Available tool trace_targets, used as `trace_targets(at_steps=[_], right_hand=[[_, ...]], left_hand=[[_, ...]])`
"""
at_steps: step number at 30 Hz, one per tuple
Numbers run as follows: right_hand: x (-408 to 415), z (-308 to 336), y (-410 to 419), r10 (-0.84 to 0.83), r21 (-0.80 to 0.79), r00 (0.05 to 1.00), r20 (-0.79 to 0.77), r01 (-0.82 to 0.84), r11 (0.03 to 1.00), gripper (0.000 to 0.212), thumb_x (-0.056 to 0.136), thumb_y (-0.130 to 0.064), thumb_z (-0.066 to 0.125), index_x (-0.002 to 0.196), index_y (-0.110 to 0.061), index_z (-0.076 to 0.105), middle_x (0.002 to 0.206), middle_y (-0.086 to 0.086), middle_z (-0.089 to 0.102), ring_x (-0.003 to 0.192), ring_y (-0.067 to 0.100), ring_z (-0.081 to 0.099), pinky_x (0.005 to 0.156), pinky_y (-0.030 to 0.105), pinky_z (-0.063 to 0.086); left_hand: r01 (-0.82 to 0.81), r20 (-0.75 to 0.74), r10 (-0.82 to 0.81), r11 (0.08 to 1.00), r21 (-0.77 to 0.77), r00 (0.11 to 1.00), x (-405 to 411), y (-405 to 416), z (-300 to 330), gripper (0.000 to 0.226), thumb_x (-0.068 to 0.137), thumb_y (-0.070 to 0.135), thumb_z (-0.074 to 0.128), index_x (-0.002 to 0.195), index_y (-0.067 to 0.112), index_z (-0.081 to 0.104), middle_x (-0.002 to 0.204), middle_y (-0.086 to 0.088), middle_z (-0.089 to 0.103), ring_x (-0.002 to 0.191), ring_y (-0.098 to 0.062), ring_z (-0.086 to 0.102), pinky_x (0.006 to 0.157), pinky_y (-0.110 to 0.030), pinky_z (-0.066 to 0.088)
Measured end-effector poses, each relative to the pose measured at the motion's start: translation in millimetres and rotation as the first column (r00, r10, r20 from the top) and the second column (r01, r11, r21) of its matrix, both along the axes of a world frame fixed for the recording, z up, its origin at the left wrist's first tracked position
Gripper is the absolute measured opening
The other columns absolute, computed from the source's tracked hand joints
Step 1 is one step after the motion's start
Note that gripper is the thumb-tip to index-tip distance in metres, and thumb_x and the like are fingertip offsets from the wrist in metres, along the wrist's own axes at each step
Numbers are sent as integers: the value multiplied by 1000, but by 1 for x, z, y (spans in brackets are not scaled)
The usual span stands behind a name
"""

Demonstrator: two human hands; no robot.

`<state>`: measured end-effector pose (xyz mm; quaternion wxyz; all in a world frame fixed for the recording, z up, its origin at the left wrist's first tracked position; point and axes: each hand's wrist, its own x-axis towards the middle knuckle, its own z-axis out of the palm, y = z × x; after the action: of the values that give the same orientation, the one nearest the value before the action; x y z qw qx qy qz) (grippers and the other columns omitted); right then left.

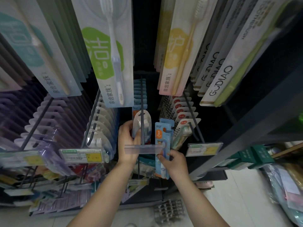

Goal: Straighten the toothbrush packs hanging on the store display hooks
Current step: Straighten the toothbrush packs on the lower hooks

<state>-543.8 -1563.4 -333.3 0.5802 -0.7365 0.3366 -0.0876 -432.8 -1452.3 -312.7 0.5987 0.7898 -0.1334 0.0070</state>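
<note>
A dark display hook (142,112) juts toward me at the centre, ending in a clear price-tag holder (144,149). A clear blister toothbrush pack (142,125) hangs at the hook's front, and my left hand (127,141) grips its left side. Behind it on the same hook hang several blue-carded packs (139,90). My right hand (173,163) holds a blue toothbrush pack (162,145) with an orange "1" label, off the hook and just to its right, roughly upright.
Neighbouring hooks carry clear blister packs (100,128) on the left, purple packs (45,122) far left and red-labelled packs (183,115) on the right. Large toothbrush cards (108,51) hang overhead. Lower hooks and a white floor (237,202) lie below.
</note>
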Motion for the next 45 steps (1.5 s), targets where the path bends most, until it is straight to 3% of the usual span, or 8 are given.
trace_targets(at_steps=[8, 13, 19, 25, 32, 37, 40, 45], right_hand=[[1, -1, -2, 13, 11, 1000, -14, -13, 1000, 8, 82, -13, 69, 85, -17, 63, 91, 3, 66, 88, 17, 64, 76, 30, 52], [0, 0, -3, 7, 3, 1000, -2, -7, 1000, 7, 82, -12, 68, 86, -15, 63, 88, 1, 64, 83, 13, 62, 65, 19, 48], [-3, -1, -2, -13, 21, 1000, -9, 13, 1000, 9, 82, -12, 69, 80, -19, 63, 86, -1, 66, 83, 13, 63, 70, 24, 50], [-5, -3, 1, -7, -2, 1000, -13, 7, 1000, 19, 81, -9, 69, 73, -25, 61, 80, -5, 65, 76, 6, 61, 66, 22, 48], [-3, -2, 2, 18, -11, 999, -31, -18, 1000, 15, 82, -13, 69, 75, -25, 61, 86, -1, 66, 84, 14, 64, 71, 28, 51], [0, 1, 2, 36, -45, 999, -36, -38, 998, 20, 82, -12, 68, 70, -26, 60, 77, -8, 63, 77, 11, 62, 66, 23, 51], [2, 1, 3, 35, -35, 999, -36, -36, 999, 20, 82, -11, 68, 69, -23, 60, 74, -8, 63, 71, 5, 61, 60, 20, 48], [4, -4, 6, 58, -59, 996, -72, -62, 996, 14, 82, -10, 68, 70, -11, 62, 69, -1, 63, 65, 8, 60, 63, 30, 48]], left_hand=[[-17, -204, 3, 997, -69, 979, 7, -6, 7, 19, 84, 20, 67, 84, 31, 50, 84, 7, 59, 85, -13, 60, 80, -33, 48], [27, -238, -52, 994, -110, 970, 4, -1, 7, 24, 80, 20, 70, 83, 33, 50, 85, 5, 61, 88, -18, 62, 77, -31, 49], [25, -339, -121, 962, -273, 933, -14, 15, 17, 32, 82, -13, 56, 83, 19, 55, 82, -1, 61, 79, -16, 58, 79, -34, 47], [27, -477, -156, 964, -265, 865, -34, 33, 25, 33, 80, -11, 60, 96, 18, 60, 91, -1, 65, 80, -14, 61, 57, -12, 48], [206, -448, -344, 921, -329, 825, -53, 58, 34, 25, 82, -9, 59, 86, 15, 60, 67, 12, 71, 66, 1, 66, 58, -11, 49], [235, -404, -402, 885, -402, 822, -54, 84, 23, 44, 62, 24, 80, 99, 7, 62, 91, -8, 73, 83, -18, 69, 66, -22, 54], [133, -448, -330, 900, -416, 831, -52, 103, 18, 77, 38, 45, 88, 98, 6, 62, 89, -9, 73, 83, -21, 69, 66, -25, 55], [-77, -504, -138, 920, -383, 852, -46, 130, 15, 43, 51, 26, 83, 80, 10, 56, 65, 4, 70, 65, -13, 66, 61, -32, 49]])
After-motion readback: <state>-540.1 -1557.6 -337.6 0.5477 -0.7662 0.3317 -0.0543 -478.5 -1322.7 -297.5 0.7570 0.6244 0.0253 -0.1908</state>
